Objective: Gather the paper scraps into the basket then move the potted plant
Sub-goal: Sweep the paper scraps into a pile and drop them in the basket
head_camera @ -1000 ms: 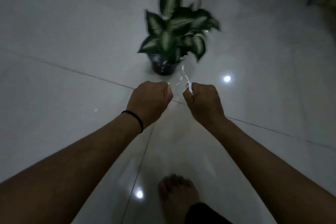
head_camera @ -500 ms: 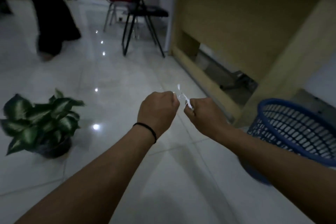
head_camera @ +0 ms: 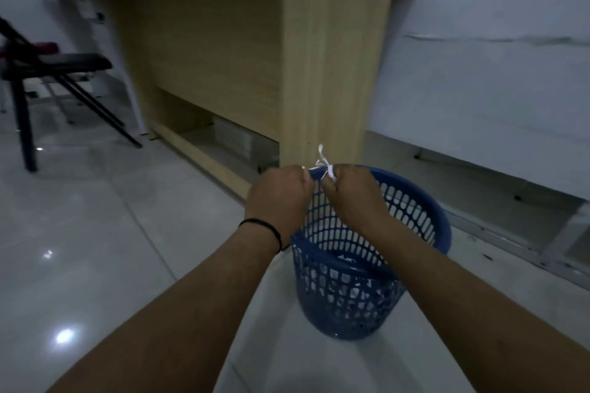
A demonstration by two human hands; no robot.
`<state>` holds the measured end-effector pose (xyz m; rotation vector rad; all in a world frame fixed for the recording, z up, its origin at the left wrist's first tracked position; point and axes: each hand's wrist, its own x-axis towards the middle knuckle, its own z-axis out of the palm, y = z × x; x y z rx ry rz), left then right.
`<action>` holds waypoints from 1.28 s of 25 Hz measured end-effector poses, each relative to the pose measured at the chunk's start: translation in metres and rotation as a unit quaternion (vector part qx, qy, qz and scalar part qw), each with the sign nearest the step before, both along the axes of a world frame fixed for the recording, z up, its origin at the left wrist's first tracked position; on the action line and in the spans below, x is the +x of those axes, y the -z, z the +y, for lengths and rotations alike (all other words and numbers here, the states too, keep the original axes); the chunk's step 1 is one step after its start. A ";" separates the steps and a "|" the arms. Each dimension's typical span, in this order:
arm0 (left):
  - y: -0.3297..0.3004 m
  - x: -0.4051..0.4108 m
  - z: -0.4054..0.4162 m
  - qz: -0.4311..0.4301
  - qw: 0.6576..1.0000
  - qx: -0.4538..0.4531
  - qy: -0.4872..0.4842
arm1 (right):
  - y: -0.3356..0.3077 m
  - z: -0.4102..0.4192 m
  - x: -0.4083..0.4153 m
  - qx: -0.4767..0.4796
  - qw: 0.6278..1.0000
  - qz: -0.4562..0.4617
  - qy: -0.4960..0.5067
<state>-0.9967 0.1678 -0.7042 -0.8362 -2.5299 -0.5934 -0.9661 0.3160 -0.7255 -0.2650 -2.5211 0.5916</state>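
One wooden desk (head_camera: 255,57) stands behind one blue basket (head_camera: 412,220) on the floor. Over its rim, two fists: the right hand (head_camera: 351,198) pinches thin white paper scraps (head_camera: 325,166); the left hand (head_camera: 277,198) is curled, its contents hidden.

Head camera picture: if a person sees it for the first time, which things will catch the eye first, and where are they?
First come the two hands, the left hand and the right hand, fists close together at the centre, pinching thin white paper scraps. Directly under them stands the round blue plastic mesh basket on the pale glossy tiled floor, with some white scraps already inside. Behind rises the light wooden desk, against the white wall.
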 end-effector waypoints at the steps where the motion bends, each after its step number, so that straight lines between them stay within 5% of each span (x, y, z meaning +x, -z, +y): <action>1: 0.007 0.000 0.009 -0.024 1.000 0.006 0.000 | 0.004 0.011 0.003 -0.004 1.000 -0.016 0.013; 8: 0.028 0.007 0.047 -0.065 0.997 0.035 0.004 | 0.025 0.035 0.026 0.020 0.943 -0.329 0.042; 16: 0.033 0.006 0.072 -0.074 0.995 0.059 0.033 | 0.034 0.041 0.049 0.018 0.982 -0.139 0.130; 25: 0.042 0.007 0.090 -0.115 0.984 0.118 0.074 | 0.049 0.038 0.072 0.038 0.979 -0.142 0.142; 32: 0.057 0.003 0.088 -0.178 0.961 -0.199 0.070 | 0.052 0.037 0.072 0.021 0.981 -0.124 0.151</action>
